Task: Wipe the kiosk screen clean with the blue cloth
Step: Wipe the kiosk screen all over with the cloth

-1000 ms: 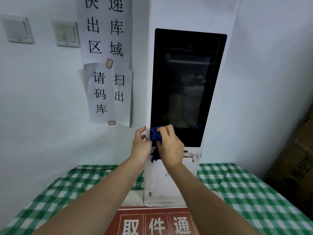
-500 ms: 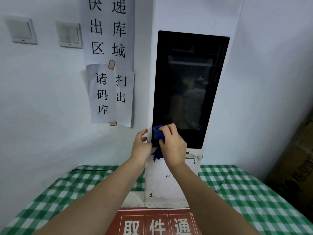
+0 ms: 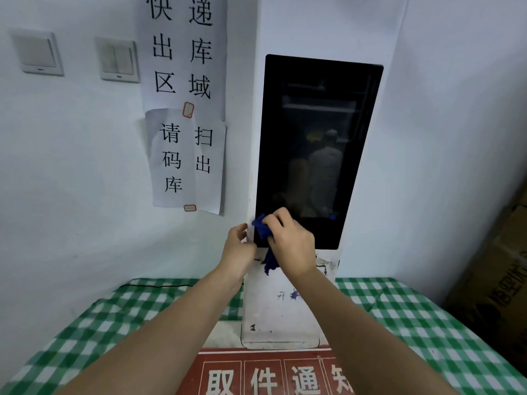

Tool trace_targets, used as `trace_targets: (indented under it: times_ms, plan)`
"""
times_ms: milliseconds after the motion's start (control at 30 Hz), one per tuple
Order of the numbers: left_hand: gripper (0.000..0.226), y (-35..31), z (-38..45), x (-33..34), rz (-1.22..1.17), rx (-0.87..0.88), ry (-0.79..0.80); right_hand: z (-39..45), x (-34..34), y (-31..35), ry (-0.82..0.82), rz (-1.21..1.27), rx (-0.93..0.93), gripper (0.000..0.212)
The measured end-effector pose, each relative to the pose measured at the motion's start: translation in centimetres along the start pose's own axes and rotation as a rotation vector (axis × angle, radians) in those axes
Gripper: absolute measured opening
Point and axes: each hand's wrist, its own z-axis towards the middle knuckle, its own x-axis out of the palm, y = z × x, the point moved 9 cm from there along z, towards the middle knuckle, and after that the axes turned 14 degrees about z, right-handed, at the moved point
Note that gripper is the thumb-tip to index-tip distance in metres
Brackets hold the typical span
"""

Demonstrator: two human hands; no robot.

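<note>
At the screen's [image 3: 316,149] lower-left corner, right hand [image 3: 291,243] clutches blue cloth [image 3: 262,228]; left hand [image 3: 238,249] grips kiosk edge.

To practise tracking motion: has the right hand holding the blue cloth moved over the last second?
Yes, slightly: the right hand with the blue cloth has crept upward against the bottom edge of the kiosk screen, staying at its lower-left corner.

Dark, upright screen [image 3: 319,143], switched off; bunched blue cloth [image 3: 261,228] pressed against its lower-left corner, one end dangling.
</note>
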Motion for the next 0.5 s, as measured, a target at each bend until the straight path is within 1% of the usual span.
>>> trace_targets:
  times_ms: [133, 167, 233, 300, 433, 500]
  plan:
    - [0.063, -0.4, -0.5, 0.1, -0.019, 0.012, 0.013, -2.6, 3.1, 0.5, 0.157, -0.008, -0.069, 0.038]
    - [0.064, -0.5, -0.4, 0.1, -0.024, 0.013, 0.012, -3.1, 3.6, 0.5, 0.196, -0.03, -0.099, 0.037]
    - [0.06, -0.4, -0.1, 0.2, -0.023, 0.013, -0.001, -3.3, 3.5, 0.6, 0.223, -0.054, -0.163, 0.032]
    - [0.057, -0.2, 0.1, 0.2, -0.016, 0.015, -0.006, -2.5, 2.4, 0.3, 0.194, -0.054, -0.173, 0.032]
    - [0.062, 0.3, 0.6, 0.3, -0.023, 0.014, -0.028, 0.2, -0.5, -1.4, 0.032, -0.017, -0.042, 0.029]
    - [0.063, 0.6, 1.0, 0.6, -0.032, 0.017, -0.032, -0.1, -0.5, -1.5, 0.019, -0.027, -0.052, 0.03]
